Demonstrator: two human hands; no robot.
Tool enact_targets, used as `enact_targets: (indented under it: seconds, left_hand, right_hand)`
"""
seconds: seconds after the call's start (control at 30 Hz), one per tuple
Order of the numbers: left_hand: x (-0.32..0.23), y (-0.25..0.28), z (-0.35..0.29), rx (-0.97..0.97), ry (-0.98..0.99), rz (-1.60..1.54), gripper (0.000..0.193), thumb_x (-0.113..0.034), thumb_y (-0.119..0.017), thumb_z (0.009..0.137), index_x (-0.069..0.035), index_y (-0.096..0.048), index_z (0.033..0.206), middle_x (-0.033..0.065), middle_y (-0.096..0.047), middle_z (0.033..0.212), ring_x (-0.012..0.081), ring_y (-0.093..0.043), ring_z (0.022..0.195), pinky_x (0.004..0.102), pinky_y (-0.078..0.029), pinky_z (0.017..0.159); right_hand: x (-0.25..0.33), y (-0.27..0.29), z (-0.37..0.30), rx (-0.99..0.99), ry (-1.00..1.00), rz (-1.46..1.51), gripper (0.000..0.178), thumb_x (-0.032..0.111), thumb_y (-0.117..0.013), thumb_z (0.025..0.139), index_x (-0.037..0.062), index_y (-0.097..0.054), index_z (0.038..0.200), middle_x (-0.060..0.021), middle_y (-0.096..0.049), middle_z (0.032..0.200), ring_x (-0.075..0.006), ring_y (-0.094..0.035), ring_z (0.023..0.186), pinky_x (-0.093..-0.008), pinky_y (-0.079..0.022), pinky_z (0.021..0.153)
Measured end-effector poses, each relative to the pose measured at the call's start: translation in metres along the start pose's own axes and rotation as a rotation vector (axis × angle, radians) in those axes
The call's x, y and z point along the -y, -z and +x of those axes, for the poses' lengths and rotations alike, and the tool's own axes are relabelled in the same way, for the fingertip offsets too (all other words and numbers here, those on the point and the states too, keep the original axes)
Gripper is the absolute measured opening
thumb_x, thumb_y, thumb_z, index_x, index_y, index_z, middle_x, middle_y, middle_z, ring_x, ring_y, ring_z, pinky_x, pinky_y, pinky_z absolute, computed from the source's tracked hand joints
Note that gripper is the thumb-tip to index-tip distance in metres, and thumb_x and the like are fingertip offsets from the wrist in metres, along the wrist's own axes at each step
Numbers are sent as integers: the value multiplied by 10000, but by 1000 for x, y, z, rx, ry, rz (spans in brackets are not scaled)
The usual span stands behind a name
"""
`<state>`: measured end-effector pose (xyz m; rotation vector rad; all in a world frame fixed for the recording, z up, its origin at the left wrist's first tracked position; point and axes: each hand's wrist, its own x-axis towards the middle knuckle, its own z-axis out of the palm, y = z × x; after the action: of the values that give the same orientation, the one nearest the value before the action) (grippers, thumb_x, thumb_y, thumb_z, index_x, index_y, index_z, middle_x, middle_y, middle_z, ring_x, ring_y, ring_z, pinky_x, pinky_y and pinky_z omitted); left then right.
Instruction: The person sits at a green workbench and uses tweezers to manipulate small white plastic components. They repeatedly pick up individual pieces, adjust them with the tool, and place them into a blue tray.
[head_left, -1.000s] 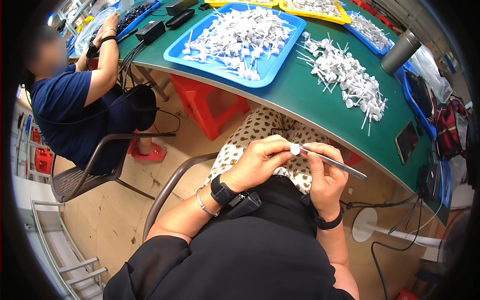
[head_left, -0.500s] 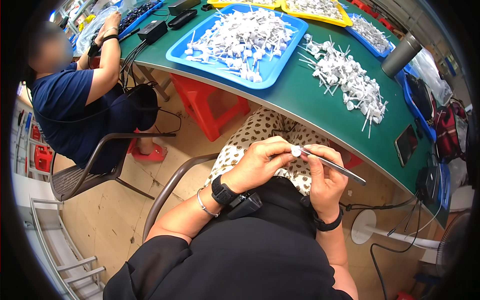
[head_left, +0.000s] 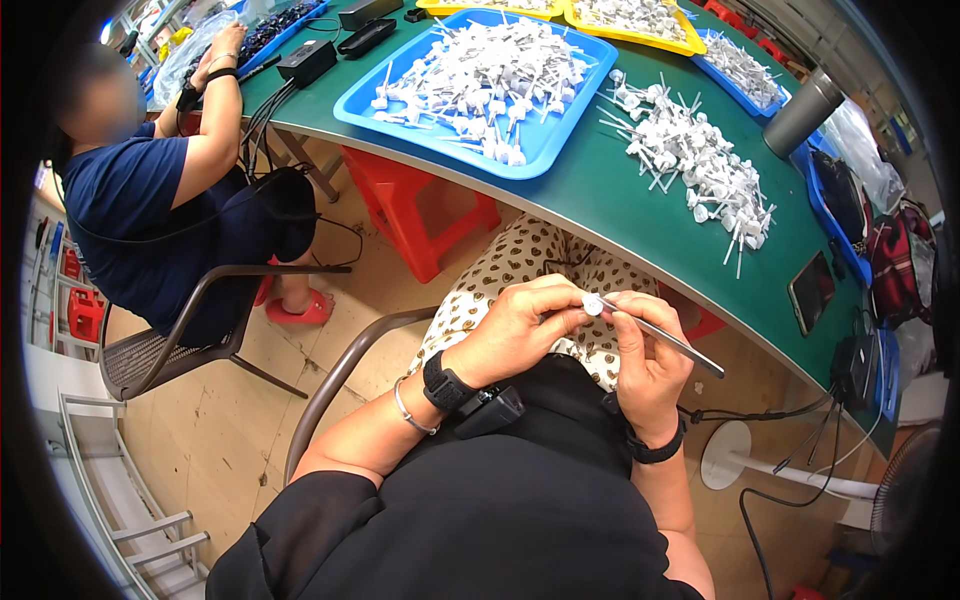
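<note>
Over my lap, my left hand (head_left: 513, 328) pinches a small round white plastic piece (head_left: 592, 304) between thumb and fingertips. My right hand (head_left: 652, 370) is closed around a slim grey metal hand tool (head_left: 692, 353), whose rear end sticks out to the right. The tool's front end meets the white piece, but the fingers hide its tip, so I cannot tell whether it is a blade or tweezers. Similar white pieces with thin stems lie in a loose pile (head_left: 695, 160) on the green table and fill a blue tray (head_left: 350, 105) beyond my hands.
The edge of the green table (head_left: 610, 235) runs just past my knees. Yellow trays (head_left: 690, 40), a grey metal flask (head_left: 803, 112) and a phone (head_left: 812, 290) are on it. A red stool (head_left: 410, 215) stands underneath. At left sits another person (head_left: 150, 190), hands at the table.
The metal tool has tilted slightly, its rear end dipping lower, and my right hand has shifted a little with it. My left hand keeps its pinch on the white piece.
</note>
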<state>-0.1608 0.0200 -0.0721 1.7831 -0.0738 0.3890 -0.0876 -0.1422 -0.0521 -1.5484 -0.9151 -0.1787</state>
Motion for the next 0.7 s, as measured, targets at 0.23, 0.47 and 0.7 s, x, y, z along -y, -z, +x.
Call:
enact_targets:
  seconds: [0.23,0.47,0.7]
  left_hand:
    - [-2,-1,0,-22,-40,32,145,-22,-656,935,5,-694,1072,72,-660,912,147,-662,756,269,-542,671]
    - [0,-1,0,-36,-85,83,148,-14,-661,925,-2,-697,1068,79,-666,891,165,-666,768,283,-542,682]
    - [-1,-2,-1,-40,-76,77,146,-13,-663,923,3,-696,1064,76,-666,880,161,-662,754,283,-537,673]
  right_hand:
    - [1,0,-1,-14,-15,-3,107,-31,-684,903,-23,-642,1001,-141,-707,957,-212,-692,816,-297,-558,718]
    - [2,0,-1,-15,-17,-14,90,-21,-678,914,-25,-648,998,-133,-708,952,-206,-691,813,-295,-559,720]
    - [3,0,-2,-29,-74,28,67,-15,-661,930,-41,-658,992,-124,-707,968,-178,-690,812,-275,-560,720]
